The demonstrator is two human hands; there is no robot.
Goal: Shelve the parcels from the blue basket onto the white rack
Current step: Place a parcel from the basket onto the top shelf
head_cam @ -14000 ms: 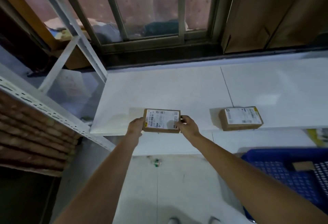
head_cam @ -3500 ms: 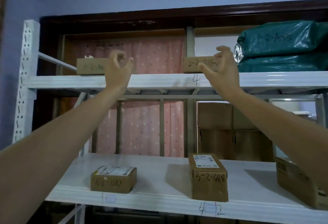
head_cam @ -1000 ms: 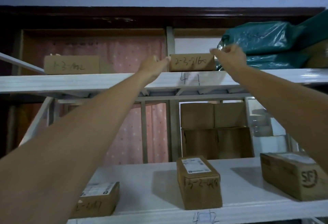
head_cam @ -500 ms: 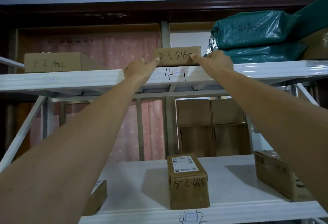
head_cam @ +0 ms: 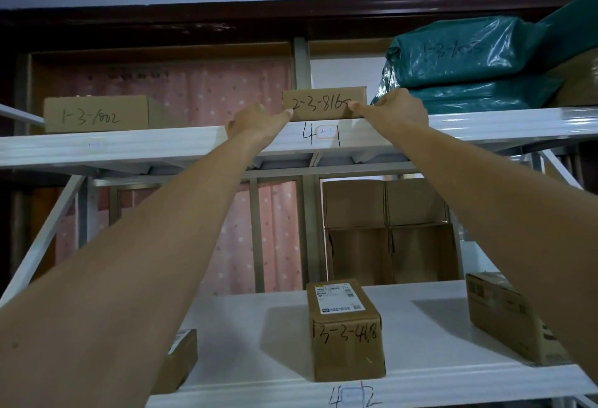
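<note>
Parcel "2-3-816…" [head_cam: 324, 104] sat on the upper shelf [head_cam: 161, 145] of the white rack [head_cam: 48, 236], just above the handwritten "4" marker on the shelf's front lip. Left hand [head_cam: 255, 123] pressed a fingertip to its lower left corner; right hand [head_cam: 396, 110] did likewise at the lower right, each grip loosely curled and pinching nothing. The green bagged parcel [head_cam: 469, 65] lay just beside on the right, another box [head_cam: 97, 115] well apart to the left. To finish squaring it well, I judged both fingers should push evenly so the box slid straight back without skewing, stopping with the written face flush and legible, clear of the bag. The blue basket was out of view.
</note>
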